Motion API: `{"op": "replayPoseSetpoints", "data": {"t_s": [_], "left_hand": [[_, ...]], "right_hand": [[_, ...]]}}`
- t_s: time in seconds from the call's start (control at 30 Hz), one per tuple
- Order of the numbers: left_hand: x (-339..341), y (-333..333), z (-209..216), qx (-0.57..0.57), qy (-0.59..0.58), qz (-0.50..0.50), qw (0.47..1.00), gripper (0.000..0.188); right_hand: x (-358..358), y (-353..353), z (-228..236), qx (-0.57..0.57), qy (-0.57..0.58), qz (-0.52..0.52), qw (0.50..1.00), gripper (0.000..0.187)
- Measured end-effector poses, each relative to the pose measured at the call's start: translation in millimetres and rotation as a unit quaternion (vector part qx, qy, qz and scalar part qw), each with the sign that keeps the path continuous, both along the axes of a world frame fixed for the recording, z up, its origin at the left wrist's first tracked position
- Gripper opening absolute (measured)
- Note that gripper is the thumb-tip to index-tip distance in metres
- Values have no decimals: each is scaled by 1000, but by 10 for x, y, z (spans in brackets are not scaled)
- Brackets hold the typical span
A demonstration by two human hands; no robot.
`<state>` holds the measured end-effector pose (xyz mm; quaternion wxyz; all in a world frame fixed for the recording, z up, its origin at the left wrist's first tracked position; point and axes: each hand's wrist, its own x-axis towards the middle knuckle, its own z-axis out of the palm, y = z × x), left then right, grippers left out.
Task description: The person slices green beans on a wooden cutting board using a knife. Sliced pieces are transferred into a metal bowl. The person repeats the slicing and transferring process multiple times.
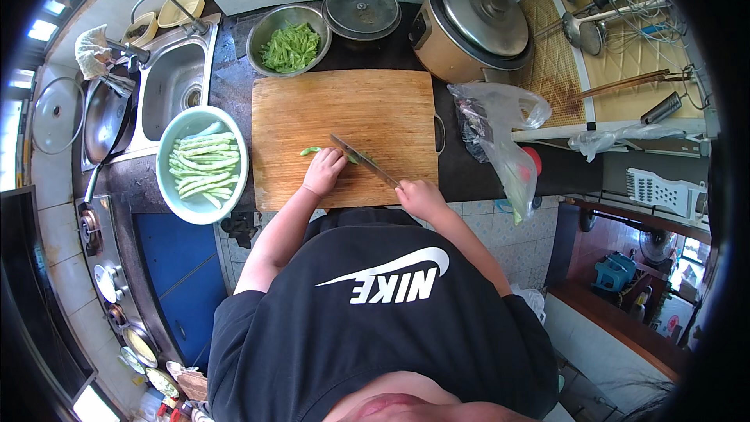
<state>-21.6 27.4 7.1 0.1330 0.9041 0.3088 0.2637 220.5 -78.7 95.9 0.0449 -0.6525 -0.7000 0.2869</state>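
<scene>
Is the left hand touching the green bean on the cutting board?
Touching. The head view shows the left hand pressing on the bean, whose end sticks out from under the fingers on the board.

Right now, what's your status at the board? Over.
Left hand pinning a green bean pod on the wooden cutting board. Right hand gripping the knife. Nothing blocking.
</scene>
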Motion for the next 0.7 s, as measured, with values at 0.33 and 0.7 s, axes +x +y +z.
{"op": "replayPoseSetpoints", "data": {"t_s": [0.33, 0.7], "left_hand": [[9, -1, 4, 17, -13, 3, 1000, 21], [4, -4, -24, 3, -7, 6, 1000, 22]], "right_hand": [[-29, 44, 94, -2, -13, 14, 1000, 25], [-63, 16, 116, -20, -12, 10, 1000, 25]]}}
